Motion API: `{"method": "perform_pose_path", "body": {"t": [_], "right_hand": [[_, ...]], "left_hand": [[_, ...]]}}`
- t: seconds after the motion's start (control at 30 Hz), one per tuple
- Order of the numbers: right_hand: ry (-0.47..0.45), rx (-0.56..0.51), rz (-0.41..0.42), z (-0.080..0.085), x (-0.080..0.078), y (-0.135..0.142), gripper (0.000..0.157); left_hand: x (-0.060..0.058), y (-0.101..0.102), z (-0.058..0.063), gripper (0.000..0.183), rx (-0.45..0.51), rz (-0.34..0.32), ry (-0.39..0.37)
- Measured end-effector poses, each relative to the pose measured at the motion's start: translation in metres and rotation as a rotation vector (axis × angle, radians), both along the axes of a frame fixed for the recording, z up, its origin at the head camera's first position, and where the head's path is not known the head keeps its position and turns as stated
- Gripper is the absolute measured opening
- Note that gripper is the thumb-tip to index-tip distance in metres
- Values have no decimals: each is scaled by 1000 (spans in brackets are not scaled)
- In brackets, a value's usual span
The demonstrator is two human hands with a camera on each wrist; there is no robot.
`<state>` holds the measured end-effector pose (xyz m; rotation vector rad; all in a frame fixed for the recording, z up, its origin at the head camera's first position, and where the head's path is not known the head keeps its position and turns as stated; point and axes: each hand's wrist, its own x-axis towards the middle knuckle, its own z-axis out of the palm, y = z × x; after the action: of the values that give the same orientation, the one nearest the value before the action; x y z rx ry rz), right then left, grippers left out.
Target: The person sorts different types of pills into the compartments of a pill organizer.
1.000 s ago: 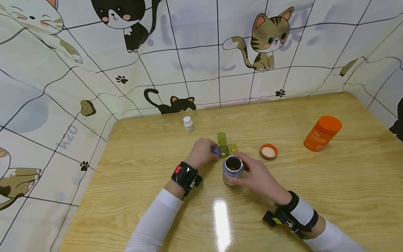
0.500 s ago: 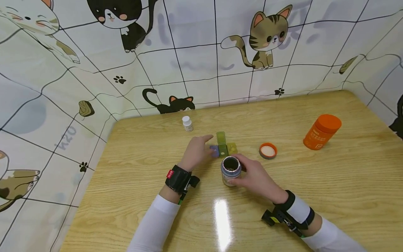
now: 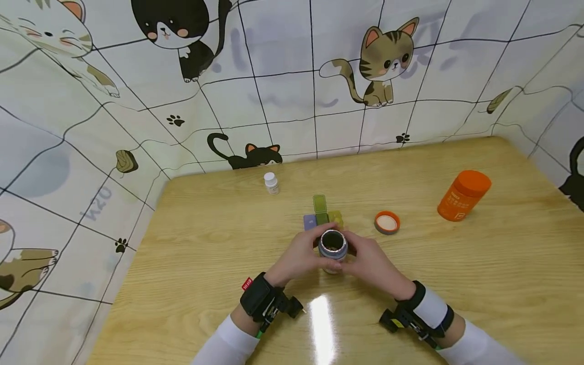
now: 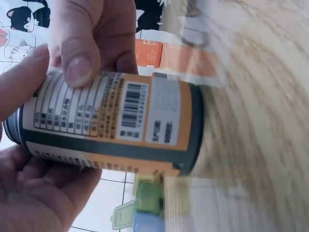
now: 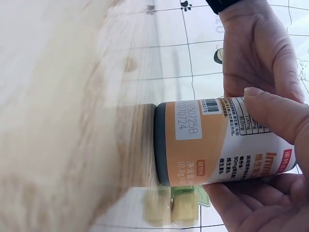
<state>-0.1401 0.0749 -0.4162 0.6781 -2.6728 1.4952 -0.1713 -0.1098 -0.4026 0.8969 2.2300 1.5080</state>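
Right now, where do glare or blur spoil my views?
Head: a bright glare streak on the wooden table, the open supplement bottle dark inside; left wrist: the pill organizer soft, the bottle's barcode distinct; right wrist: the wooden table pale and blurred, larger label print readable.

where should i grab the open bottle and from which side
Probably best round the labelled body of the open bottle, coming from the right, as the right hand does: it is upright and cylindrical, which suits a wraparound grip. Its uncapped mouth faces up, so a top grip could cover it.
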Motion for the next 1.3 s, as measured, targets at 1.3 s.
{"method": "perform_pose_path", "body": {"t": [1.3], "right_hand": [[-164, 410, -203, -3, -47, 91, 67]], "left_hand": [[15, 4, 13, 62, 49, 124, -81]]}}
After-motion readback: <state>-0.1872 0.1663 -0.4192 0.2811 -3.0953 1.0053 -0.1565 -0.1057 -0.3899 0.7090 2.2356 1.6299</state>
